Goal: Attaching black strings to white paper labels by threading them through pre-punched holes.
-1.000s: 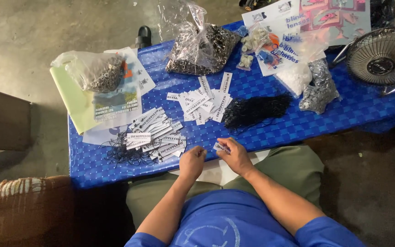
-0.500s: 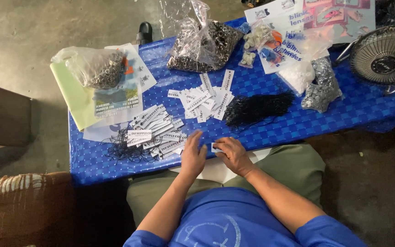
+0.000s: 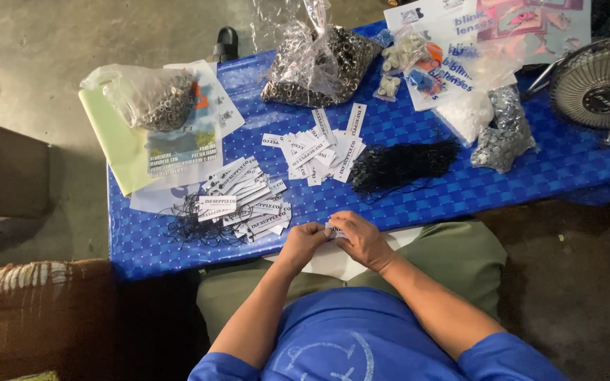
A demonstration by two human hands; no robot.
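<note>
I pinch a small white paper tag (image 3: pixel 334 230) between my left hand (image 3: pixel 303 243) and right hand (image 3: pixel 361 238), just below the black string bundle (image 3: pixel 402 164).

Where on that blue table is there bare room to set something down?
Bare cloth right of the black strings, below the fan; also the front-left corner. The middle is crowded with tags and bags.

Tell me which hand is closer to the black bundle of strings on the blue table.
Right. The right hand sits just below the black bundle of strings, at the table edge. The left hand is farther left, nearer the tags with strings.
</note>
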